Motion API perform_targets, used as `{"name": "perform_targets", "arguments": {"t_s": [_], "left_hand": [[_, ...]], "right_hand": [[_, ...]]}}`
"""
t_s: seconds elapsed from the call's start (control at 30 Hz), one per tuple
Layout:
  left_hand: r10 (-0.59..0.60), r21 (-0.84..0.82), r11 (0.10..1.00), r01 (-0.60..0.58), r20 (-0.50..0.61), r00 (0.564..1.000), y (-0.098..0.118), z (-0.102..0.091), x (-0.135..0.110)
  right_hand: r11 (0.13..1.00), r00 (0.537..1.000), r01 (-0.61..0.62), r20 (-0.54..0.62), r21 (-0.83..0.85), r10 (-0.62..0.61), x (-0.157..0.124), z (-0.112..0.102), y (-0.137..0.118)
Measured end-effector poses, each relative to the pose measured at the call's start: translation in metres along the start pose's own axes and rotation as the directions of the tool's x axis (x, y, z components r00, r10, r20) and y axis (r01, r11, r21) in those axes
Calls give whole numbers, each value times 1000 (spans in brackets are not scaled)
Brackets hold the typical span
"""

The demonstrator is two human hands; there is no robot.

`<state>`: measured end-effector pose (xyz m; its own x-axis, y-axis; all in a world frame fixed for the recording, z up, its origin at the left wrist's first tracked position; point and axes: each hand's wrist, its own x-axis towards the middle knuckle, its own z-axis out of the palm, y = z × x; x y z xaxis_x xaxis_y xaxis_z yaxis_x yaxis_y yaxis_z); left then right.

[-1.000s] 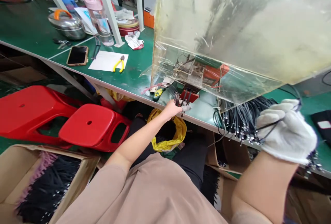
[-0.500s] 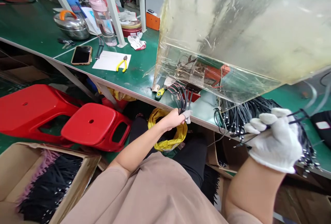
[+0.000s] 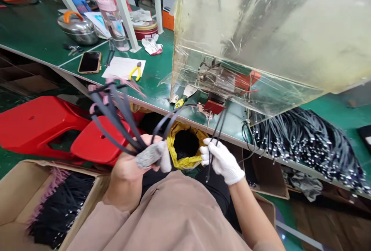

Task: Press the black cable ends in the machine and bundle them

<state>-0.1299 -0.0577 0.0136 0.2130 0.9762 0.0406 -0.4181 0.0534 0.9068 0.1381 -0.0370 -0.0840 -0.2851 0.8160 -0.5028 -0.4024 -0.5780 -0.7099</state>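
Note:
My left hand (image 3: 136,162), bare but for grey fingertip covers, is closed round a bunch of black cables (image 3: 113,112) whose pink-tipped ends fan up to the left. My right hand (image 3: 222,160), in a white glove, pinches two thin black cables (image 3: 217,129) that run up toward the red fixture (image 3: 213,106) under the clear plastic hood (image 3: 261,34). Both hands hover over my lap, just in front of the green bench (image 3: 150,85). A big heap of black cables (image 3: 307,139) lies on the bench at right.
A cardboard box of black cables (image 3: 55,208) sits at lower left, beside two red stools (image 3: 98,143). A yellow-lined bin (image 3: 185,146) hangs under the bench edge. A phone (image 3: 89,62), yellow pliers (image 3: 134,72), paper, a bottle and a pot stand on the bench at left.
My left hand has pulled a bunch of cables away from the fixture toward my lap. My right hand left the cable heap at right and came to the middle, holding two cables.

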Motion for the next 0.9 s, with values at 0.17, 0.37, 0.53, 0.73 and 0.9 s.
{"name": "perform_targets", "arguments": {"t_s": [0.17, 0.37, 0.53, 0.73, 0.9], "left_hand": [[94, 3, 996, -94, 9, 996, 5, -14, -8], [26, -46, 998, -35, -197, 980, -1, 7, 11], [-98, -133, 989, 70, -220, 970, -5, 9, 12], [-147, -136, 983, 120, -206, 968, -13, -6, 6], [-184, -185, 969, 163, -101, 978, -16, -12, 5]], "right_hand": [[997, 999, -20, 32, 76, 17, 20, -2, 12], [983, 983, 150, 88, 109, -160, 53, 21, -53], [967, 975, 175, 105, 187, -197, 75, 35, -85], [953, 988, 150, 5, 264, -157, 80, 47, -95], [948, 989, 146, -31, 284, -143, 80, 52, -99]]}}
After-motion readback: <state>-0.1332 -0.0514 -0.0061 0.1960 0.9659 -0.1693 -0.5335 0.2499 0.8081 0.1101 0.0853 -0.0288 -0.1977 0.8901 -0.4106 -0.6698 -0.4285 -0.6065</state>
